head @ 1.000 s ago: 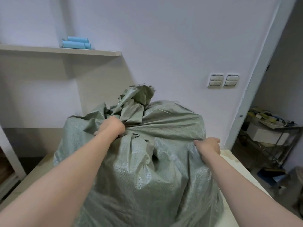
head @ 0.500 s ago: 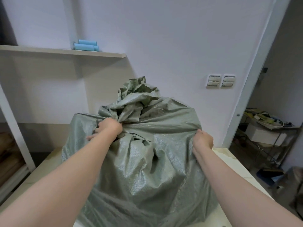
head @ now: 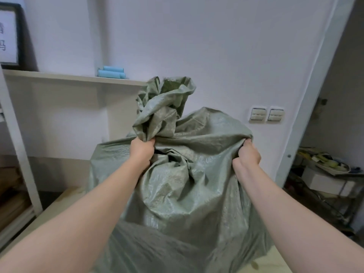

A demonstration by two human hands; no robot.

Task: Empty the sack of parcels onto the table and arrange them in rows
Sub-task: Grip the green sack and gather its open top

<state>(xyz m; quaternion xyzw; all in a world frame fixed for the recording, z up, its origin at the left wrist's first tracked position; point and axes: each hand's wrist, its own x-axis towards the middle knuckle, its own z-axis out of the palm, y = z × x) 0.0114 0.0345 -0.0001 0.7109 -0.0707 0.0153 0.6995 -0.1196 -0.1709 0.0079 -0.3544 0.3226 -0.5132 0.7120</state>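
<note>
A large grey-green woven sack (head: 187, 190) stands bulging on the pale table (head: 59, 207) in front of me. Its gathered neck (head: 163, 109) sticks up crumpled above the body. My left hand (head: 141, 152) is closed around the base of that neck. My right hand (head: 247, 154) grips a fold of the fabric at the sack's upper right corner. The parcels inside are hidden by the sack.
A white shelf (head: 69, 77) with light-blue rolls (head: 111, 72) runs along the wall at the left, a framed sign (head: 8, 34) above it. Two wall switches (head: 266, 115) sit behind the sack. A doorway at the right shows a cluttered rack (head: 331, 174).
Both hands have pulled the sack's top upward and tightened their grip; my right hand moved from the side to the upper right corner. The neck now stands higher.
</note>
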